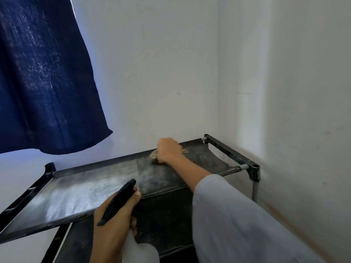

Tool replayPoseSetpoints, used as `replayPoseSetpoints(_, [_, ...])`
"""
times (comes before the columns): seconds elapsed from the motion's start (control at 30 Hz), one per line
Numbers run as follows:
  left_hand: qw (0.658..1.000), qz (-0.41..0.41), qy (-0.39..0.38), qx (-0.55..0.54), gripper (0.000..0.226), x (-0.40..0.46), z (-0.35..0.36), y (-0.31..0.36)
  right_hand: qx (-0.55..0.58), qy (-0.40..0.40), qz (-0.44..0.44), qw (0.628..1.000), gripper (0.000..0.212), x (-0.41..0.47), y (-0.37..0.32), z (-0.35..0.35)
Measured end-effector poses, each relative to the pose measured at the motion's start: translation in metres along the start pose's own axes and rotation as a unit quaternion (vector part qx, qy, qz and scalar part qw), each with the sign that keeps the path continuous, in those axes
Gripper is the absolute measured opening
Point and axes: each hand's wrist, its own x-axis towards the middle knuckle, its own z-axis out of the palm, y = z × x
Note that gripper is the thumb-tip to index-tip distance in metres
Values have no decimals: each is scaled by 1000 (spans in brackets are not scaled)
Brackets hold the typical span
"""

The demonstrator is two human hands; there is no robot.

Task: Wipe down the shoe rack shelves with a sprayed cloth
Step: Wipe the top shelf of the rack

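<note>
Head view: right hand (169, 150) presses cloth (154, 156) onto top shelf (79, 194), far back edge, fingers curled over it for scrubbing pressure. Left hand (115, 213) grips spray bottle (118, 201) near front edge, likely kept ready for respraying.

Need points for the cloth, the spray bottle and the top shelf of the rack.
cloth (153, 156): head view, tan bunch showing left of the right hand.
spray bottle (121, 198): head view, black trigger head in the left hand.
top shelf (76, 194): head view, bare dusty fabric left of centre.
</note>
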Motion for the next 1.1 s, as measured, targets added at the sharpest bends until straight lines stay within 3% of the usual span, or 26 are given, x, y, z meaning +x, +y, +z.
replayPoseSetpoints(0.07, [1000, -7, 6, 6, 15, 1, -1, -3, 17, -94, -96, 991, 27, -4, -12, 9])
replayPoseSetpoints(0.13, [1000, -4, 7, 10, 15, -4, -1, -3, 50, -110, -110, 987, 25, 1, -1, 8])
replayPoseSetpoints(0.2, [1000, 20, 10, 17, 13, -11, -1, 0, 70, -52, -62, 994, 23, 7, 25, 1])
replayPoseSetpoints(0.3, [998, 49, 31, 7, 9, -21, -1, 4, 8, 48, 32, 998, 24, 11, 79, -18])
replayPoseSetpoints(0.37, [999, 46, 26, -9, 8, -25, 1, 5, -28, 60, 77, 995, 22, 10, 111, -32])
replayPoseSetpoints(0.43, [999, 41, 18, -22, 7, -26, 3, 6, -65, -3, 72, 995, 18, 7, 124, -44])
replayPoseSetpoints(0.53, [999, 36, 16, -33, 9, -27, 1, 8, -149, -126, -12, 981, 25, -2, 117, -57])
replayPoseSetpoints(0.67, [999, 38, 13, -30, 8, -28, 0, 9, -110, -273, -102, 950, 24, -28, 114, -85])
replayPoseSetpoints(0.77, [999, 41, 8, -25, 6, -31, 0, 10, -59, -315, -121, 940, 27, -41, 119, -100])
replayPoseSetpoints(0.9, [999, 23, 7, -22, 8, -28, 0, 10, -30, -245, -113, 962, 32, -29, 125, -83])
replayPoseSetpoints(1.1, [1000, -5, -1, 11, 17, -15, -2, 9, 12, -48, -16, 999, 39, 17, 118, -41])
